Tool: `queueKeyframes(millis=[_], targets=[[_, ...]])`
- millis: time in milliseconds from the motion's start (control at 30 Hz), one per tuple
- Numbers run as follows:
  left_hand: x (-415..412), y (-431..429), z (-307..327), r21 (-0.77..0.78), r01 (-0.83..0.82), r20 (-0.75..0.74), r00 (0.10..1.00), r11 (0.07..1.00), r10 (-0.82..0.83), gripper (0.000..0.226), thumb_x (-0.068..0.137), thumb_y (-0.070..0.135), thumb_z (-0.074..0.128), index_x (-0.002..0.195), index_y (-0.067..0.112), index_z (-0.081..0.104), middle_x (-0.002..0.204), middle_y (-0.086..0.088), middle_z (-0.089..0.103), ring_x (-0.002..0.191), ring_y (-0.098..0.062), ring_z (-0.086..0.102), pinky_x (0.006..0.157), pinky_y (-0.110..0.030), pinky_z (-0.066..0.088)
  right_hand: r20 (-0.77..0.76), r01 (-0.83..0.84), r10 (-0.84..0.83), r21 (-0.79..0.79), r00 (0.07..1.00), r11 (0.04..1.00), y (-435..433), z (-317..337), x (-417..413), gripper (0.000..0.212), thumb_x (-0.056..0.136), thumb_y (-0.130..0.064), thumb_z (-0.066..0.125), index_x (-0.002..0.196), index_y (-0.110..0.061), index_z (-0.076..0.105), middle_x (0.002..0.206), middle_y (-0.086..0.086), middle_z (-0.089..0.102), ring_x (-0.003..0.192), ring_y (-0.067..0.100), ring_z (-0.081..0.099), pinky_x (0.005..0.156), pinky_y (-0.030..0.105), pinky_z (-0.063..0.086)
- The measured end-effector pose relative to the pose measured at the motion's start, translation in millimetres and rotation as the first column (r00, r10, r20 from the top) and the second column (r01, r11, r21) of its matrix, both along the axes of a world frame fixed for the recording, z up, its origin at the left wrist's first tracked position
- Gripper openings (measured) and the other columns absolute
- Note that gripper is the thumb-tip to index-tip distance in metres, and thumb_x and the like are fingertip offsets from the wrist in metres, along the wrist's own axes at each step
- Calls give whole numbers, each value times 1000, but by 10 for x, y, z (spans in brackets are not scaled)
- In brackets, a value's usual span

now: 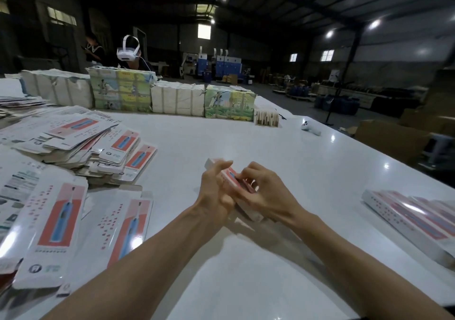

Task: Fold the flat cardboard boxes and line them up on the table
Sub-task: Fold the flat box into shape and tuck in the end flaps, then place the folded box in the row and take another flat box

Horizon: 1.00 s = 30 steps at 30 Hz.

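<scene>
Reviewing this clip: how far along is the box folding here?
Done: several folded boxes lie side by side at the right of the table. In hand: the left hand and right hand hold one toothbrush box above the table. Left: a big heap of flat boxes at the left, so most of the job likely remains.

Glossy white tabletop (246, 137). Flat white cardboard box blanks (59, 223): salmon-and-red panel, blue toothbrush picture, rows of small red marks. Folded white cardboard box (214, 165), centre: red-pink face. Row of folded white boxes (403, 215): red panels. Rear: plain white paper-wrapped bundles (177, 99) alternating with printed bundles (123, 90) in pastel green, yellow and blue
</scene>
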<state>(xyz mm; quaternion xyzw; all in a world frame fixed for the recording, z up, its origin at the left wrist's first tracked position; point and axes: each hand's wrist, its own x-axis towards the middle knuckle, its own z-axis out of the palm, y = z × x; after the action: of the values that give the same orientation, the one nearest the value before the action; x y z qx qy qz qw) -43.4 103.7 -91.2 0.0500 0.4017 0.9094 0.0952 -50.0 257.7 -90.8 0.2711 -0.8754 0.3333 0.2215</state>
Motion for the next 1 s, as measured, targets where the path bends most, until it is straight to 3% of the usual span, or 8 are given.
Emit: queueKeyframes(millis=[67, 167, 233, 300, 500, 667, 867, 1000], targets=[[29, -2, 19, -30, 23, -34, 999, 999, -24, 35, 96, 29, 59, 66, 21, 74, 72, -12, 66, 67, -29, 69, 64, -38, 57, 14, 18, -19, 100, 1000, 995, 19, 13, 31, 57, 85, -72, 64, 98, -17, 67, 95, -4, 57, 80, 16, 62, 71, 31, 53], [46, -11, 68, -60, 61, -69, 995, 996, -66, 24, 101, 32, 56, 103, 15, 73, 88, -14, 73, 82, -29, 74, 76, -43, 63, 33, 52, -55, 94, 998, 994, 72, 65, 76, 51, 85, -66, 71, 107, -20, 64, 101, -10, 56, 84, 8, 63, 71, 22, 52], [25, 47, 64, -222, 64, -90, 992, 973, -85, 33, 105, 43, 53, 122, 16, 64, 114, -14, 74, 106, -26, 73, 98, -45, 58, -25, 101, -99, 94, 995, 990, 183, 126, 124, 48, 87, -59, 72, 115, -21, 67, 102, -11, 58, 84, 6, 62, 70, 15, 51], [22, 114, 25, -443, 24, -143, 985, 896, -97, 32, 106, 50, 50, 122, 26, 63, 125, -8, 73, 117, -18, 70, 105, -39, 53, -56, 184, -178, 140, 982, 973, 386, 186, 199, 46, 91, -44, 76, 129, -20, 66, 111, -5, 62, 89, 9, 64, 76, 18, 56], [9, 84, -167, -754, -29, -313, 894, 657, -319, 21, 107, 26, 58, 119, 23, 75, 114, 1, 76, 107, -9, 73, 96, -24, 57, -86, 579, -584, 306, 807, 755, 1246, 126, 614, 54, 96, -36, 73, 147, -25, 57, 121, 2, 67, 96, 14, 63, 86, 32, 58], [83, 144, -291, -884, -297, -436, 802, 361, -408, 16, 98, 39, 60, 104, 46, 73, 100, 21, 66, 90, 1, 66, 79, -22, 53, -196, 746, -769, 471, 609, 471, 1678, -97, 909, 38, 98, -36, 67, 132, -20, 62, 120, 0, 66, 101, 17, 65, 95, 35, 57], [86, 138, -365, -878, -357, -469, 773, 319, -427, 26, 96, 40, 51, 108, 52, 71, 103, 23, 61, 85, 3, 63, 68, -16, 46, -209, 841, -869, 429, 449, 331, 2038, -154, 940, 32, 91, -30, 79, 117, -15, 68, 107, 4, 68, 80, 14, 52, 75, 36, 59], [51, 154, -363, -881, -371, -468, 765, 292, -442, 27, 96, 38, 53, 106, 52, 72, 103, 23, 60, 86, 1, 63, 73, -16, 46, -277, 832, -881, 518, 383, 199, 2086, -85, 968, 34, 92, -34, 76, 122, -20, 65, 113, -1, 68, 95, 15, 64, 87, 33, 57]])
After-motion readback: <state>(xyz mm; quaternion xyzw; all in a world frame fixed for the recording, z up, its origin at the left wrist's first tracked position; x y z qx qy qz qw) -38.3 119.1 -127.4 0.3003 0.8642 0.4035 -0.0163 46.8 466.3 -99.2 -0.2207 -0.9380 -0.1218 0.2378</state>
